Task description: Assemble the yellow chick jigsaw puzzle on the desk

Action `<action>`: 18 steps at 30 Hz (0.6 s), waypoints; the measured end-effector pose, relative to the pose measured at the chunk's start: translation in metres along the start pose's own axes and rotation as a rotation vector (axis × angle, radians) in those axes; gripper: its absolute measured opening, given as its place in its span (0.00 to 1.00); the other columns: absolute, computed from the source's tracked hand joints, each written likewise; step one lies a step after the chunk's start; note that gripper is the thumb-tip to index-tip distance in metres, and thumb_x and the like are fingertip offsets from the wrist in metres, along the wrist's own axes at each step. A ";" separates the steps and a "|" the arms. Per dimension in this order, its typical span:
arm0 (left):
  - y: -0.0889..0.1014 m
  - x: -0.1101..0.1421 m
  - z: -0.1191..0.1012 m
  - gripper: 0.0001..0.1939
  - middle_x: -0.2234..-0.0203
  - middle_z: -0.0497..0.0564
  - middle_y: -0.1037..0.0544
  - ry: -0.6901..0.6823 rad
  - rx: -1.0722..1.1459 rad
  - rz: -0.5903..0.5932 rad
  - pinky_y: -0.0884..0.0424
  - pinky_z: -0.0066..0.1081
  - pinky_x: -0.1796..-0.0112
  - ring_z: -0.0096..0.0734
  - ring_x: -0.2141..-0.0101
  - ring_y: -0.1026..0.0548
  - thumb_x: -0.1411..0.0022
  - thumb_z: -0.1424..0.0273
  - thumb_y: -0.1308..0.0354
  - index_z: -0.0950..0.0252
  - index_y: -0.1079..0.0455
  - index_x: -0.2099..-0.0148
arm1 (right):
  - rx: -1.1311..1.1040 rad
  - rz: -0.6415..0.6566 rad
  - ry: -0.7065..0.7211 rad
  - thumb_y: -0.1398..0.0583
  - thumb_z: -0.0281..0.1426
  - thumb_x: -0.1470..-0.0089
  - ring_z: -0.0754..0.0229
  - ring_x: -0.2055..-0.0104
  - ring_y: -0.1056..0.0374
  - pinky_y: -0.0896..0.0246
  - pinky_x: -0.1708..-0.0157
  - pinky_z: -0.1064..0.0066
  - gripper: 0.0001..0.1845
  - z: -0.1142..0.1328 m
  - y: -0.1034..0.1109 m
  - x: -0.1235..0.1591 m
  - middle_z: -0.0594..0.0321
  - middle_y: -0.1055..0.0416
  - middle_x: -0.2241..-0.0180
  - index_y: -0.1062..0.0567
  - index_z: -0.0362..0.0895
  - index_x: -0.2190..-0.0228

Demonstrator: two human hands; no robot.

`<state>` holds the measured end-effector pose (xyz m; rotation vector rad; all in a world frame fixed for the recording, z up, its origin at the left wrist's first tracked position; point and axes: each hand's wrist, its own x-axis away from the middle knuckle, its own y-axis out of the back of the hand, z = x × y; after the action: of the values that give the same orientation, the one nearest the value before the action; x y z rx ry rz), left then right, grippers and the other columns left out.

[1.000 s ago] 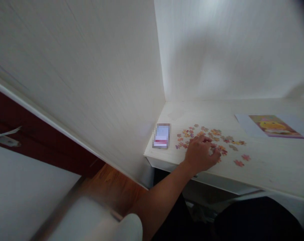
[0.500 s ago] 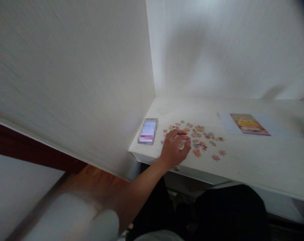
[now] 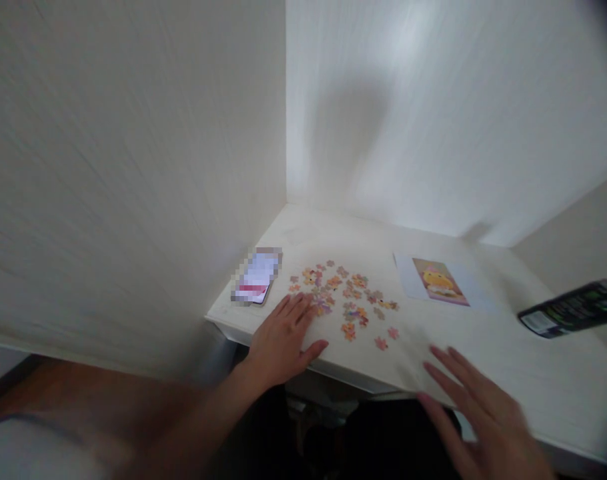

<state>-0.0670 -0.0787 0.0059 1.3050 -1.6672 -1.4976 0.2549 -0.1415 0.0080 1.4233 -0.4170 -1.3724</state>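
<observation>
Several small flower-shaped jigsaw puzzle pieces lie scattered over the white desk. My left hand rests at the near left edge of the pieces, palm down, fingers stretched and thumb apart; its fingertips touch or cover a few of them. Over the front edge of the desk, to the right of the pieces, my right hand is spread and slightly blurred, with nothing in it. A picture card with a yellow cartoon figure lies on a white sheet beyond the pieces.
On the left of the desk lies a phone with its screen lit. A dark bottle with a label stands at the right. White panels close in the desk at the left, back and right. My dark-clothed legs are under its front edge.
My left hand has gone from curled above the pieces to flat at their left edge. My right hand has come into view. The view has turned right, bringing in the bottle.
</observation>
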 end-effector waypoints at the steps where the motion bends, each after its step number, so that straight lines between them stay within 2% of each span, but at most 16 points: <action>1: 0.001 -0.001 0.000 0.35 0.32 0.52 0.48 -0.003 -0.023 0.041 0.54 0.43 0.31 0.37 0.32 0.53 0.32 0.46 0.56 0.63 0.45 0.32 | 0.008 0.031 0.031 0.45 0.43 0.35 0.46 0.38 0.37 0.36 0.43 0.50 0.23 0.000 -0.013 -0.008 0.53 0.35 0.38 0.30 0.49 0.43; 4: 0.005 -0.004 -0.001 0.35 0.31 0.50 0.50 -0.008 -0.031 0.093 0.55 0.45 0.31 0.37 0.32 0.55 0.32 0.44 0.58 0.58 0.46 0.31 | 0.082 0.110 0.117 0.49 0.40 0.33 0.46 0.34 0.42 0.41 0.41 0.48 0.24 0.007 -0.045 -0.021 0.54 0.37 0.36 0.34 0.46 0.39; 6: 0.005 -0.005 0.000 0.35 0.31 0.49 0.51 -0.013 -0.029 0.103 0.56 0.45 0.31 0.36 0.31 0.56 0.33 0.43 0.58 0.56 0.45 0.31 | 0.136 0.128 0.140 0.49 0.38 0.32 0.46 0.33 0.44 0.44 0.40 0.47 0.24 0.013 -0.055 -0.023 0.56 0.36 0.36 0.35 0.45 0.39; 12: 0.007 -0.006 0.002 0.38 0.30 0.49 0.55 -0.063 -0.066 0.153 0.59 0.48 0.32 0.39 0.31 0.60 0.35 0.40 0.59 0.51 0.50 0.29 | 0.197 0.199 0.123 0.49 0.34 0.33 0.48 0.30 0.50 0.49 0.37 0.47 0.24 0.021 -0.052 -0.024 0.59 0.40 0.34 0.35 0.45 0.38; 16: 0.009 -0.008 0.003 0.40 0.30 0.51 0.58 -0.118 -0.125 0.181 0.60 0.52 0.32 0.44 0.31 0.63 0.35 0.39 0.61 0.49 0.55 0.28 | 0.214 0.194 0.041 0.49 0.36 0.33 0.49 0.30 0.48 0.48 0.37 0.50 0.26 0.026 -0.051 -0.028 0.52 0.43 0.33 0.36 0.41 0.37; 18: 0.010 -0.007 0.004 0.41 0.30 0.52 0.59 -0.147 -0.140 0.186 0.60 0.53 0.33 0.46 0.31 0.63 0.36 0.38 0.61 0.50 0.57 0.28 | 0.211 0.193 0.006 0.48 0.37 0.33 0.49 0.31 0.48 0.47 0.37 0.51 0.25 0.028 -0.050 -0.031 0.53 0.42 0.33 0.35 0.43 0.38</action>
<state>-0.0707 -0.0713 0.0157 0.9590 -1.6895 -1.5969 0.2013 -0.1100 -0.0123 1.5144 -0.6939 -1.1940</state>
